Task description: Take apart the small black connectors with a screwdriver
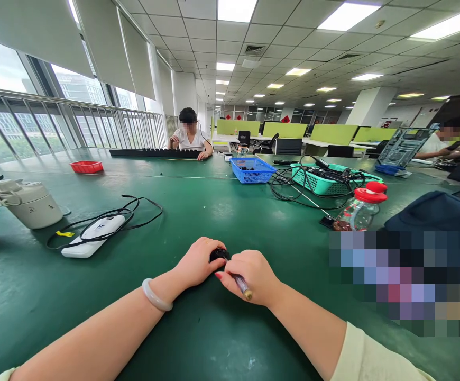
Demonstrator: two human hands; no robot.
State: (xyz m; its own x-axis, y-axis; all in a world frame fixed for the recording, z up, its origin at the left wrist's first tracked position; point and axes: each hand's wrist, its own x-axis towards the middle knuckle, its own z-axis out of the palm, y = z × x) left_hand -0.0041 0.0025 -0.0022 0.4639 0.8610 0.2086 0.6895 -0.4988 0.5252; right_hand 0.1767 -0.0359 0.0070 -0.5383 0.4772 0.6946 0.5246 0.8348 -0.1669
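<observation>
My left hand (198, 263) rests low over the green table, its thumb and fingers closed around a small black part (217, 255). Fingers hide much of that part, so its kind is unclear. Close beside it, my right hand (255, 274) grips a slim screwdriver-like tool (242, 287) with a translucent handle and a brass-coloured end. The handle points back toward me, while the front of the tool leans toward the black part. Whether its tip touches the part is hidden by my fingers.
On the left lie a white power bank (95, 237) with a black cable and a cream bottle (29, 203). Farther off are a red tray (87, 167), a blue basket (253, 172), and a teal basket (315, 182) of cables. A red-lidded jar (359, 209) stands right. A person sits opposite.
</observation>
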